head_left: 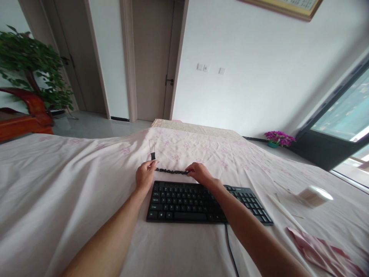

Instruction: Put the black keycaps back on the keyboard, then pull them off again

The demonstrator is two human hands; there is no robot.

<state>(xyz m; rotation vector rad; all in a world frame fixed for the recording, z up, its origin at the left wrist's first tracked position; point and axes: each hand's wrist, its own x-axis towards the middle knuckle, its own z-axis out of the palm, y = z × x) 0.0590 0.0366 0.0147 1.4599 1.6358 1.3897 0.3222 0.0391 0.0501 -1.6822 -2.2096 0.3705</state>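
A black keyboard lies on the patterned cloth, its top strip showing no clear keys. Behind it runs a line of small black keycaps. My left hand is closed in a pinch at the line's left end; what its fingertips hold, if anything, is hidden. Just beyond those fingers is a keycap puller with a black handle and a wire loop pointing away. My right hand reaches across the keyboard, its fingertips closed on a keycap at the right end of the line.
To the right are a clear round tub of cotton swabs, some loose thin sticks and a folded pink cloth. The keyboard's cable runs toward me. Past the covered surface stand a wooden armchair, plants and doors.
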